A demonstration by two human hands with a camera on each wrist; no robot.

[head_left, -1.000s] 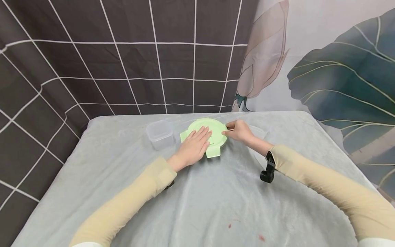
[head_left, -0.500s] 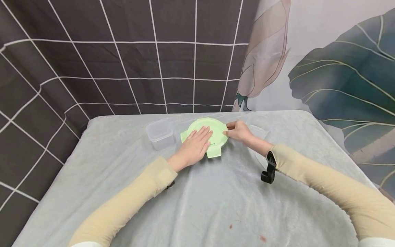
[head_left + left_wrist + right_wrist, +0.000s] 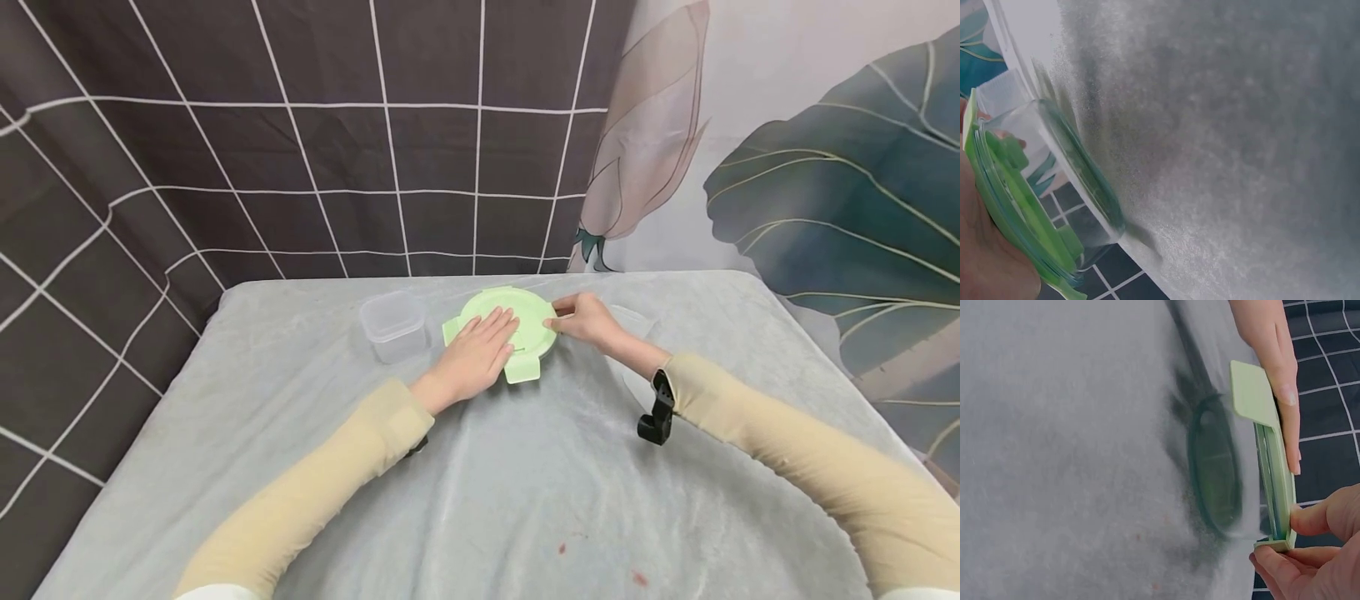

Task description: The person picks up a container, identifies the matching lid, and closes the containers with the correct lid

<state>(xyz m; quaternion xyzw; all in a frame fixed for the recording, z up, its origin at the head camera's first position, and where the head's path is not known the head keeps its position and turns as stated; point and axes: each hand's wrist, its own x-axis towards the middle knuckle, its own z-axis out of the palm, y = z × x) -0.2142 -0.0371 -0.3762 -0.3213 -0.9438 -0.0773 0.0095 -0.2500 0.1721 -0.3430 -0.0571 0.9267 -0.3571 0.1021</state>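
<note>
A round glass food container (image 3: 1085, 169) stands on the table, with a light green lid (image 3: 534, 312) on top. My left hand (image 3: 474, 357) lies flat across the lid, fingers straight and together. On the lid's right side, my right hand (image 3: 588, 323) pinches a latch (image 3: 1272, 545): in the right wrist view the thumb is on the lid's top and the bent forefinger against the latch. Another latch (image 3: 522, 368), facing me, sticks outward. One more latch (image 3: 450, 329) shows on the left. My right fingers hide part of the pinched latch.
A clear rectangular plastic tub (image 3: 393, 329) stands just left of the glass container. Some transparent plastic item (image 3: 633, 319) lies partly behind my right forearm. A grey cloth covers the table (image 3: 487, 500); a dark gridded curtain (image 3: 435, 150) hangs behind its far edge.
Both hands keep their places on the lid. A pale edge of the latch, visible between my right fingers a second ago, no longer shows. The head view has shifted slightly.
</note>
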